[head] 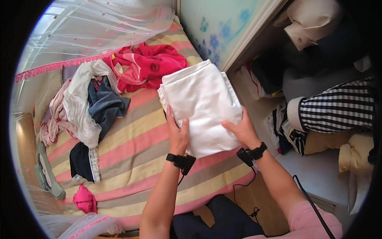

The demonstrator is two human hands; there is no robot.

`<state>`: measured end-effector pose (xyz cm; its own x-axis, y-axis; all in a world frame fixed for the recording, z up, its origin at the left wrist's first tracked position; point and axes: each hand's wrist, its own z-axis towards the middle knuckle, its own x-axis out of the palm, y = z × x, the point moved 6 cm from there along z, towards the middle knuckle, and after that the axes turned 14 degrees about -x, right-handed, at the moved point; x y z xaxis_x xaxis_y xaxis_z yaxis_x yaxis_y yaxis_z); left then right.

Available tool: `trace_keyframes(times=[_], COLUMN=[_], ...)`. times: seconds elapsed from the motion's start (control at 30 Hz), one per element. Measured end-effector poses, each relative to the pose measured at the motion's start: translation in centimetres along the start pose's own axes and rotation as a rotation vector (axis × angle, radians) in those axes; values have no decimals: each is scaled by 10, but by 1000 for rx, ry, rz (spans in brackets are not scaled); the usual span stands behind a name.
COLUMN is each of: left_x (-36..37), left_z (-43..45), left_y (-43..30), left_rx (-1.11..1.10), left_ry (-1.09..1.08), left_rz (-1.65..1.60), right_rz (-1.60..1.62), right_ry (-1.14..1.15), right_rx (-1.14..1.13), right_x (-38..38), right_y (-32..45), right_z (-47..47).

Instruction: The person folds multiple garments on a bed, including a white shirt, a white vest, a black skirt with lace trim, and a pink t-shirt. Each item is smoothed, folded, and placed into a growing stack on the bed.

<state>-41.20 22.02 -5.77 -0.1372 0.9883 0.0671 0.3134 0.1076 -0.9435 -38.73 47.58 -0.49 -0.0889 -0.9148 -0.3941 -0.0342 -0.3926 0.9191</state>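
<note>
A stack of folded white cloth (pixel 206 98), likely garments, is held between both my hands above the right side of the bed. My left hand (pixel 178 133) grips its left side, thumb on top and fingers partly hidden beneath. On the opposite side my right hand (pixel 243 128) holds the edge, its thumb also lying on the top face. Whether the stack touches the bedspread below cannot be seen. Just beyond it lies a crumpled bright pink garment or blanket (pixel 158 65). To the left are a white sheer garment (pixel 79 98) and a blue-grey cloth (pixel 104 101).
Under these lies a striped bedspread (pixel 137 149). Further left are a black lace-trimmed garment (pixel 82 161), a small pink cloth (pixel 84 198) and a grey-green cushion (pixel 47 170). White netting (pixel 98 24) hangs around the bed. An open wardrobe (pixel 316 176) with hanging and piled clothes stands at right.
</note>
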Motion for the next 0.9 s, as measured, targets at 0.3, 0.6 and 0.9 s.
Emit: trace_keyframes(times=[0.3, 0.6, 0.9], left_x=[70, 88, 71], left_z=[-55, -14, -26], left_y=[-48, 1, -11], left_rx=[326, 343, 265], left_ry=[63, 22, 128], left_rz=[1085, 1020, 845], right_rz=[-558, -753, -870], right_ry=[473, 542, 730], right_rx=[-573, -497, -588], right_x=[24, 23, 103], right_y=[28, -18, 30], right_z=[28, 50, 117])
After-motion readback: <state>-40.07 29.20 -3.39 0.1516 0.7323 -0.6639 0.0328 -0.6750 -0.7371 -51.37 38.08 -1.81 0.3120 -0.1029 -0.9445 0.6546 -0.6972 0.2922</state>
